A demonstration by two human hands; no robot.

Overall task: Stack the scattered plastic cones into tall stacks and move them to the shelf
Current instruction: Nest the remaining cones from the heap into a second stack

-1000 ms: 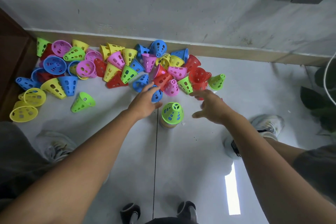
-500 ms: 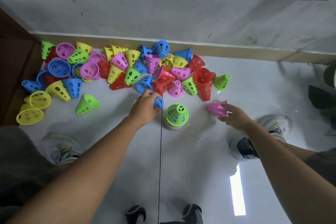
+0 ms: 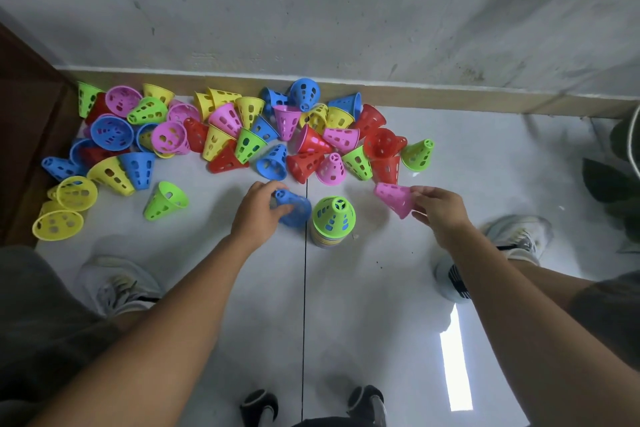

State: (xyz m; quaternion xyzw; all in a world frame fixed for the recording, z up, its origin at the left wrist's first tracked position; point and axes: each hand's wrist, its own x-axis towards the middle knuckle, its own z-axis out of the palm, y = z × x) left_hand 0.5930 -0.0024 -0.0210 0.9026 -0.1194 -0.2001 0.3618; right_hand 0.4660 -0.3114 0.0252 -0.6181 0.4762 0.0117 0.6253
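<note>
A short stack of cones (image 3: 333,218) topped by a green one stands upright on the grey floor, between my hands. My left hand (image 3: 258,210) grips a blue cone (image 3: 294,208) just left of the stack. My right hand (image 3: 436,206) pinches a pink cone (image 3: 394,198) by its wide rim, to the right of the stack. Behind them a heap of scattered cones (image 3: 242,135) in red, blue, yellow, green and pink lies along the wall. A lone green cone (image 3: 165,201) lies on its side left of my left hand.
A dark wooden panel (image 3: 24,135) borders the heap on the left. My two shoes (image 3: 117,284) (image 3: 512,239) flank the stack. Plant leaves (image 3: 616,184) reach in at the right edge. Two dark wheels (image 3: 259,404) sit at the bottom.
My left hand has picked up a blue cone and drawn it back toward the stack. My right hand has lifted the pink cone off the floor and brought it nearer.
</note>
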